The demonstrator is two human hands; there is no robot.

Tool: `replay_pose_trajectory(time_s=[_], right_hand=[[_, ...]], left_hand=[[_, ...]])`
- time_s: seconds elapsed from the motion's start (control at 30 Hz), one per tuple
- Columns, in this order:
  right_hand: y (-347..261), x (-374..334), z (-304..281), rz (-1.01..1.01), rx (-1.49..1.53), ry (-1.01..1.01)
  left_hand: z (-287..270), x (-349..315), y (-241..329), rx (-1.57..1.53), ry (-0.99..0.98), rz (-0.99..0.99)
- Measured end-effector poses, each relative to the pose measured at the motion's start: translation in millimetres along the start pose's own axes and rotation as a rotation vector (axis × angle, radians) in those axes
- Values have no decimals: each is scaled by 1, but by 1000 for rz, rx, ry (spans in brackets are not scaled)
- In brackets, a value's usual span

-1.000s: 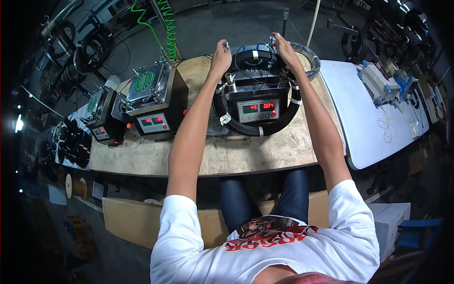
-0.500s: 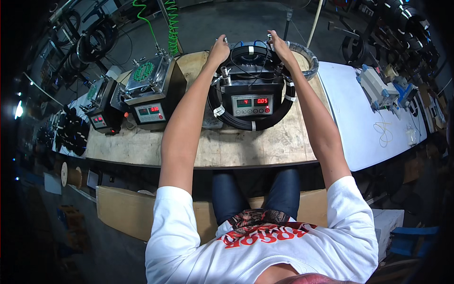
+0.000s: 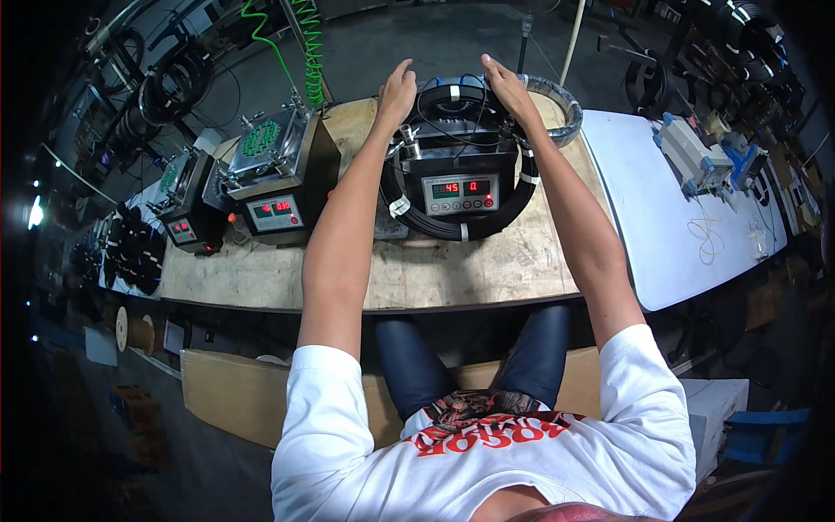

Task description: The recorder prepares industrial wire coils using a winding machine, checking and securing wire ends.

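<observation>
My left hand point(image 3: 398, 96) is raised at the back left corner of a black polishing machine point(image 3: 461, 159). Its fingers point up and away, apart from the front post. My right hand point(image 3: 509, 89) mirrors it at the back right corner, fingers stretched and tilted inward. Nothing shows in either hand, though their inner sides are partly hidden. Between them lies the machine's dark top, crossed by a thin black cable. A coil of black cable point(image 3: 464, 231) with white tape bands rings the machine. On its front, a panel point(image 3: 460, 193) has red lit digits. A metal post point(image 3: 406, 136) stands at the front left.
Two similar machines stand left on the wooden bench point(image 3: 417, 283); the nearer carries a green round fixture point(image 3: 260, 137). Green coiled air hoses point(image 3: 310, 52) hang behind. A wrapped hose point(image 3: 570, 113) curves behind my right arm. A white table point(image 3: 644, 235) at right holds a grey device point(image 3: 692, 157).
Both hands have come off the metal back posts that showed at their fingertips, and the fingers have straightened. The digits on the panel have changed. My knees have spread slightly.
</observation>
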State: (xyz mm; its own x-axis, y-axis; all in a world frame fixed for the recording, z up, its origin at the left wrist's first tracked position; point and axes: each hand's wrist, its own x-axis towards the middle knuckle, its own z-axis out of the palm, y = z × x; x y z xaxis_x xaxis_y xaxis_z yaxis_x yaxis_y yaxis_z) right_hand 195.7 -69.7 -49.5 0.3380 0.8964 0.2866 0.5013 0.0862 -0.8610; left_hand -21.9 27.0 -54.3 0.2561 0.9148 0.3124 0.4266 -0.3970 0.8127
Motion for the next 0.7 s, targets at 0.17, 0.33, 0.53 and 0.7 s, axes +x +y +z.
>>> replay_pose_trajectory(time_s=[0.17, 0.33, 0.53, 0.7], right_hand=[[0, 2, -4, 31, 35, 4], [10, 7, -1, -32, 76, 8], [14, 9, -3, -32, 100, -15], [14, 8, -8, 0, 99, -33]], left_hand=[[6, 4, -3, 26, 28, -33], [5, 4, -6, 46, 4, -18], [0, 3, -7, 0, -24, 14], [3, 1, -5, -50, -87, 1]])
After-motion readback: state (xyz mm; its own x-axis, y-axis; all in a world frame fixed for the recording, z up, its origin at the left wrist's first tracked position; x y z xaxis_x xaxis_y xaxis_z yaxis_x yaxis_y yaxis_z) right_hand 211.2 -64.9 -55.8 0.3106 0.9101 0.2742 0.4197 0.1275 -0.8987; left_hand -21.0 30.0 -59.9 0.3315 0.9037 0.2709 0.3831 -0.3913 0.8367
